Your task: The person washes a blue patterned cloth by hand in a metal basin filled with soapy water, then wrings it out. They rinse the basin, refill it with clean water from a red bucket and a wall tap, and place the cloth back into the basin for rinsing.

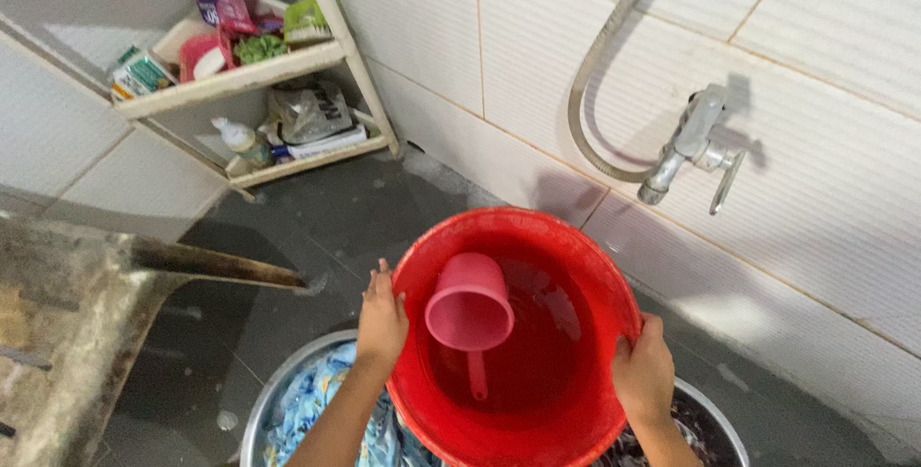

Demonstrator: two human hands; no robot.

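A red plastic bucket (576,266) is tilted toward me above a metal basin (273,400), with dark water inside it. A pink mug with a long handle (468,306) floats in the bucket, mouth facing away. My left hand (381,321) grips the bucket's left rim. On the right rim, my right hand (644,374) holds on with fingers curled over the edge. In the basin, blue and white patterned cloth (312,400) lies wet below my left forearm.
A metal tap (693,146) with a flexible hose (595,83) is fixed to the white tiled wall on the right. A corner shelf (245,74) at top left carries packets and bottles. The floor (317,213) is dark and wet. A rough concrete ledge (67,323) stands at left.
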